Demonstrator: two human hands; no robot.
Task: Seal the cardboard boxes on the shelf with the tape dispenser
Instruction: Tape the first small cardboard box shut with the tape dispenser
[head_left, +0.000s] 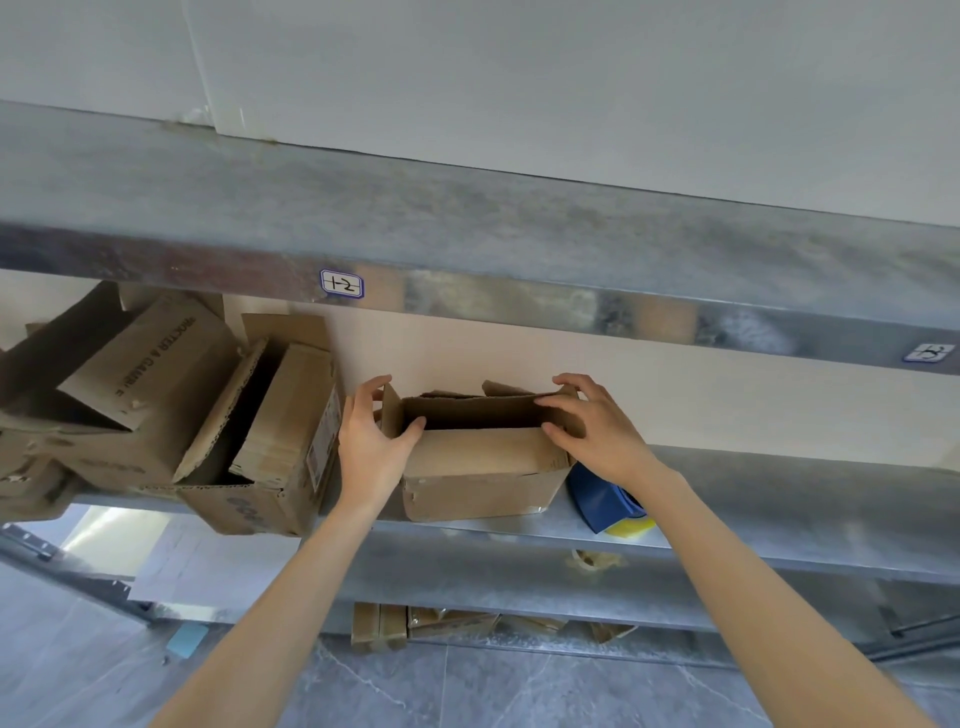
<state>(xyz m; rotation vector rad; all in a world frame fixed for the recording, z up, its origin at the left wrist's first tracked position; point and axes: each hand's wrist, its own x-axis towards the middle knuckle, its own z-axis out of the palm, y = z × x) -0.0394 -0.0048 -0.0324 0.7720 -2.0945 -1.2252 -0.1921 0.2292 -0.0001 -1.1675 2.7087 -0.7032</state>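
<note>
Groundwork for a clean seal

The metal shelf (779, 540) carried everything. A heap of larger open boxes (130, 415) crowded its left end, one of them jutting past the front edge. The small box (483, 483) stood near the middle, close to that front edge, with its top open. Just beside the box's right end lay the blue and yellow tape dispenser (605, 501), partly hidden under the right wrist and untouched.

The left hand (371, 441) gripped the left end flap, fingers outside and thumb hooked into the opening. The right hand (597, 426) held the right end flap, fingers curled over its top edge. Both flaps stood roughly upright.

The step in hand looked to be folding the flaps shut before any tape went on. Done well, that probably meant pressing the two short end flaps down flat first. The long flaps would then come over them to meet in a straight seam with no gap. The cardboard looked worn and ragged along the rim, so even, gentle pressure seemed wiser than a hard crease. One hand would need to pin the seam while the other reached for the dispenser, which lay handily to the right. With the box so near the front edge, pushing downward seemed safer than pulling it outward.
</note>
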